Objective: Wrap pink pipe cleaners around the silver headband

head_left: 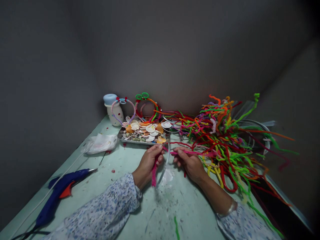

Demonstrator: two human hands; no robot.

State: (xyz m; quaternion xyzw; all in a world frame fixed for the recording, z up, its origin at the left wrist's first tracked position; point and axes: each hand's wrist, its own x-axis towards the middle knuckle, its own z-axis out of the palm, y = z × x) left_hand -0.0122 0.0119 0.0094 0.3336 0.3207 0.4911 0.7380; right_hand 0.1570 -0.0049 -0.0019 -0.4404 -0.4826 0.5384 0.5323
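Observation:
My left hand point(151, 160) is closed in a pinch on a pink pipe cleaner point(154, 175), whose end hangs below the fingers. The pink strand carries on to the right toward my right hand point(189, 163), which is closed on it too. Between the two hands a narrow, clear curved band point(168, 155) stands up, and the pink strand passes by it. Whether the left fingers also grip this band, I cannot tell. Just behind the hands is a metal tray point(135, 142) of seashells point(150, 128).
A large tangle of coloured pipe cleaners point(220, 133) spreads over the right side. Decorated headbands point(123, 111) stand behind the tray, near a white jar point(115, 113) with a blue lid. On the left lie a blue glue gun point(57, 193), its cord and a plastic bag point(101, 144).

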